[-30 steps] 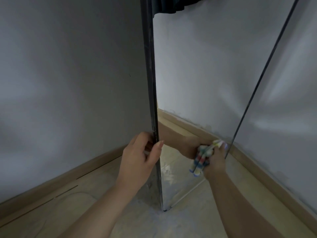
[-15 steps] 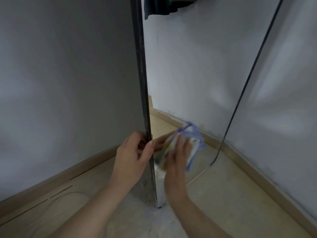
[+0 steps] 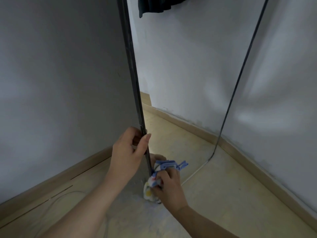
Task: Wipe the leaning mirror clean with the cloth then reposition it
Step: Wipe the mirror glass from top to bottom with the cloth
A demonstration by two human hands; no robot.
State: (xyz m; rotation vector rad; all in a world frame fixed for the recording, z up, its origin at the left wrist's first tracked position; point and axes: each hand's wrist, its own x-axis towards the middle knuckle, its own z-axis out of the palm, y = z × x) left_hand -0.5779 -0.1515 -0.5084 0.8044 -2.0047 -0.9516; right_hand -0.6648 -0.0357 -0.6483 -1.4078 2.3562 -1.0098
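Note:
A tall frameless mirror (image 3: 185,69) stands in the room corner, its dark left edge running down the middle of the view and its bottom resting on the floor. My left hand (image 3: 128,152) is closed around that left edge low down, thumb on the glass side. My right hand (image 3: 167,184) holds a bunched cloth (image 3: 154,179), white with coloured spots and a blue border, pressed against the mirror's lower left corner near the floor.
Grey walls meet behind the mirror, with a wooden skirting board (image 3: 56,177) along both. The floor (image 3: 223,203) is pale tile. A thin white cable (image 3: 56,200) loops on the floor at the left. Dark clothing shows reflected at the mirror's top.
My right hand has swept the cloth from the mirror's right side across to its left edge and down to the bottom corner. My left hand has kept its grip on the edge.

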